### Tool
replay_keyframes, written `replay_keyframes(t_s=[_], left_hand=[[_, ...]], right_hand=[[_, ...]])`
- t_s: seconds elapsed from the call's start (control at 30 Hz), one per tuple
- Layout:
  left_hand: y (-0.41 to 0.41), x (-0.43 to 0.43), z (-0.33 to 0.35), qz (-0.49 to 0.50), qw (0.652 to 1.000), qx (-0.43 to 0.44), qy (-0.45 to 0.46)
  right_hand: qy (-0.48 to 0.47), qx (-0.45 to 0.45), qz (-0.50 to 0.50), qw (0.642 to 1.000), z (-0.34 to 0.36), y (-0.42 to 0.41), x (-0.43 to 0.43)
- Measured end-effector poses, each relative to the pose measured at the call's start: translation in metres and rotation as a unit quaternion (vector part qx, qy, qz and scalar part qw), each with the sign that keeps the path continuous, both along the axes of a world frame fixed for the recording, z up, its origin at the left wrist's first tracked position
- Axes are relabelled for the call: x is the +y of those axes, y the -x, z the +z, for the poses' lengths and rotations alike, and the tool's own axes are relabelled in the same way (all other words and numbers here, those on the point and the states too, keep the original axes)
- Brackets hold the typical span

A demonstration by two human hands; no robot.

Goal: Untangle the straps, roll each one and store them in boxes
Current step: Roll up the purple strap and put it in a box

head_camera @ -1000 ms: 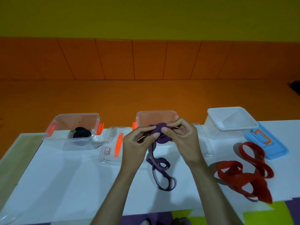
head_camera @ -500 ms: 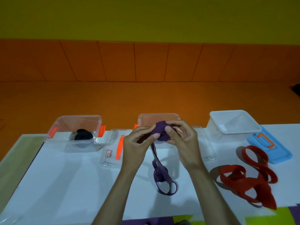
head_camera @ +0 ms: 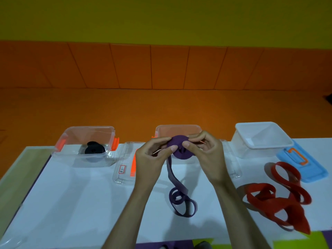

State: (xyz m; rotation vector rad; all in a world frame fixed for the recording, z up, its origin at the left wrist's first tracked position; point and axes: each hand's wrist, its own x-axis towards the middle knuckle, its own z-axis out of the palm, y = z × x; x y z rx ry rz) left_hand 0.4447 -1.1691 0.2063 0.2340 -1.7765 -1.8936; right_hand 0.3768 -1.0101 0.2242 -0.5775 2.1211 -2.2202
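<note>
Pinching the half-wound purple strap [head_camera: 180,150] in left hand [head_camera: 150,159] and right hand [head_camera: 208,155] before the middle box [head_camera: 177,129]; risk of unwinding from a snag in the looped tail [head_camera: 180,203]

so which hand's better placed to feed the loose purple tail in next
Probably left: the purple strap's tail drops just below the left hand, while the right hand pinches the roll.

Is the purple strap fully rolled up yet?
Partly: left hand and right hand grip the purple strap, coiled; its loose tail trails onto the table.
</note>
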Motion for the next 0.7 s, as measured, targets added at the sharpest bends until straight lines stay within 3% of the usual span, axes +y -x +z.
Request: replay_keyframes(t_s=[0.1,0.2,0.43,0.7], left_hand=[[0.000,-0.001,-0.005,0.012,1.000,0.010,0.015],[0.002,-0.008,-0.007,0.001,0.999,0.012,0.038],[0.002,-0.005,-0.008,-0.007,1.000,-0.003,-0.005],[0.008,0.000,0.000,-0.022,1.000,-0.001,0.002]], right_hand=[[0.029,-0.007,-0.003,1.000,-0.001,-0.004,-0.005],[-0.008,-0.010,0.023,1.000,-0.005,-0.006,-0.005],[-0.002,0.039,-0.011,0.999,-0.005,-0.001,-0.004],[0.011,0.020,-0.019,1.000,-0.004,0.004,0.001]])
